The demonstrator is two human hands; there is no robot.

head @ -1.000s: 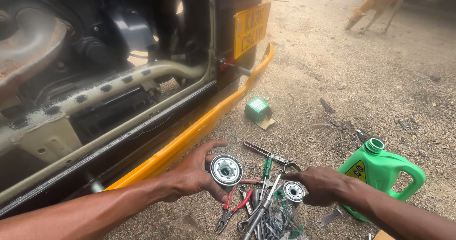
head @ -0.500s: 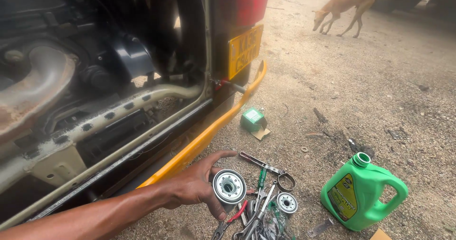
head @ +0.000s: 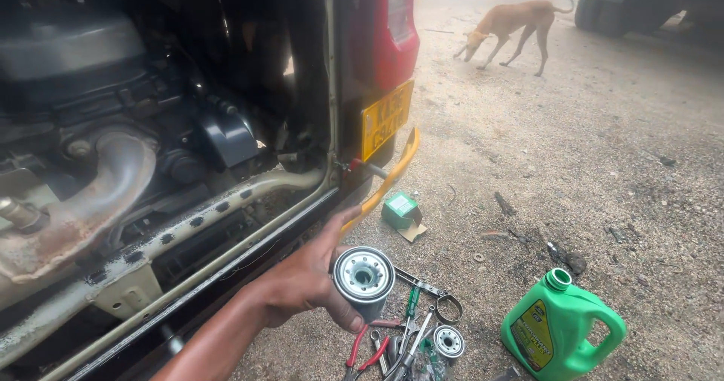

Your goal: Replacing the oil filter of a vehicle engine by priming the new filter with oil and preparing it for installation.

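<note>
My left hand (head: 305, 279) grips a round metal oil filter (head: 364, 275), its open threaded end and ring of small holes facing me. It hangs just above a heap of hand tools (head: 400, 343) on the gravel, close to the yellow bumper (head: 388, 181) of a vehicle with its rear engine bay (head: 128, 162) open. A second, smaller filter (head: 449, 341) lies among the tools. My right hand is out of the picture.
A green oil jug (head: 562, 328) with its cap off stands at the lower right. A small green box (head: 401, 209) lies on cardboard by the bumper. A rusty exhaust pipe (head: 90, 208) runs through the bay. A tan dog (head: 513, 27) walks far off.
My right hand left the smaller filter on the tools and went out of view. My left hand lifted its filter slightly. My view swung upward and left, and the dog walked on.
</note>
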